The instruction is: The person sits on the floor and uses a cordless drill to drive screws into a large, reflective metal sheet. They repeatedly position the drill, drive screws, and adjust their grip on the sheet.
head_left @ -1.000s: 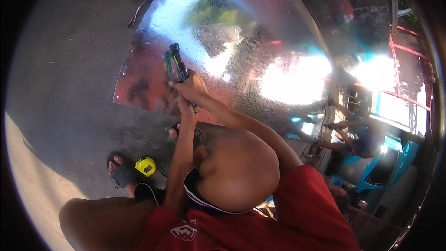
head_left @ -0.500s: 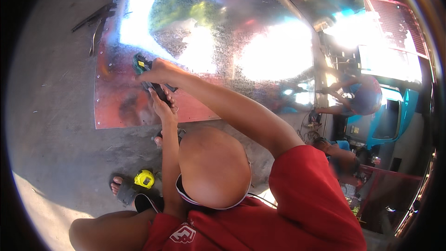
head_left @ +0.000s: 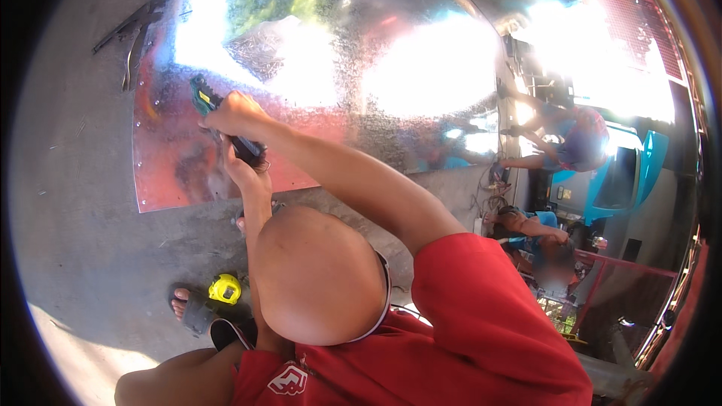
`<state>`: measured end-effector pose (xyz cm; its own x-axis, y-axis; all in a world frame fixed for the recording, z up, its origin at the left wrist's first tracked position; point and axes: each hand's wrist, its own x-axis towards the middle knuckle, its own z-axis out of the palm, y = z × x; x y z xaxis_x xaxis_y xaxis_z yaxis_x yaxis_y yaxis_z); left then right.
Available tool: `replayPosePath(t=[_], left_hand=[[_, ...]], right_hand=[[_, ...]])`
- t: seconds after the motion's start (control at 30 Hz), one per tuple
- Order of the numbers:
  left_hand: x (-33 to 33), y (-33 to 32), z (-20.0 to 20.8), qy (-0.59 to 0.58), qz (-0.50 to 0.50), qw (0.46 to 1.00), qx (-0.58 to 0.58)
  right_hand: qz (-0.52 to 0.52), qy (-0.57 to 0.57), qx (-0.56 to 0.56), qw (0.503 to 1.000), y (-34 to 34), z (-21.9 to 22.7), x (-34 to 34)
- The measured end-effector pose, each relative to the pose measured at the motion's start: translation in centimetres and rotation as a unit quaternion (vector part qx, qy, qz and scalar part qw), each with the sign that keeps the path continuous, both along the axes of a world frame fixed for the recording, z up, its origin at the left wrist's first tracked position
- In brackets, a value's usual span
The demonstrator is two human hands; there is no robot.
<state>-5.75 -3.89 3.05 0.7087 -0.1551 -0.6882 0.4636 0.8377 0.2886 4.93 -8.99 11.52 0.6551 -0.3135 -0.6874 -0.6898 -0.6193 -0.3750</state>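
Observation:
My right hand [head_left: 235,114] is closed around the upper part of a green-and-black hand tool [head_left: 204,95] with a yellow label. Below it, my left hand [head_left: 242,169] grips the tool's black handle [head_left: 247,150], fingers wrapped round. The tool slants over the near-left part of a large shiny metal sheet [head_left: 301,173], its green head pointing up and left. My hands hide the middle of the tool, and I cannot make out its exact kind. Small rivet-like dots line the sheet's left edge.
A yellow tape measure [head_left: 225,289] lies on the concrete floor [head_left: 90,218] by my sandalled foot [head_left: 194,311]. Dark metal pieces [head_left: 129,37] lie beyond the sheet's left edge. One person [head_left: 583,139] works at its right end, another [head_left: 530,229] nearer, beside cables [head_left: 492,203].
The view has shifted, so the sheet and tape measure appear further left. Both hands keep hold of the tool. The nearer person at the right has changed posture.

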Motion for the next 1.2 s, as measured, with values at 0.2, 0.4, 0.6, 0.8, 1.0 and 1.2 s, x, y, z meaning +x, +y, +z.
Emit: replayPosePath(t=[0.2, 0.4, 0.6, 0.8, 1.0, 1.2], left_hand=[[0.6, 0.3, 1.3, 0.049, 0.021, 0.996, -0.064], [-0.2, 0.8, 0.1, 0.071, 0.159, 0.983, -0.051], [-0.4, -0.2, 1.2, -0.017, -0.034, 0.999, -0.008], [-1.0, -0.2, 0.7, 0.007, -0.047, 0.999, 0.006], [-1.2, -0.9, -0.4, 0.008, -0.026, 0.999, 0.037], [-1.1, -0.2, 0.2, 0.059, -0.021, 0.997, 0.032]], right_hand=[[0.070, 0.071, 0.031, 0.995, 0.1, 1.0, 1.0], [-0.003, -0.083, -0.046, 0.995, 2.8, -6.8, -5.5], [0.026, 0.076, 0.052, 0.995, -0.1, -0.9, 0.2], [0.120, 0.141, 0.016, 0.983, -1.3, 1.2, 1.8], [-0.010, 0.079, 0.142, 0.987, -0.9, -0.6, -1.2], [-0.015, 0.095, 0.168, 0.981, 0.1, -0.5, -1.1]])
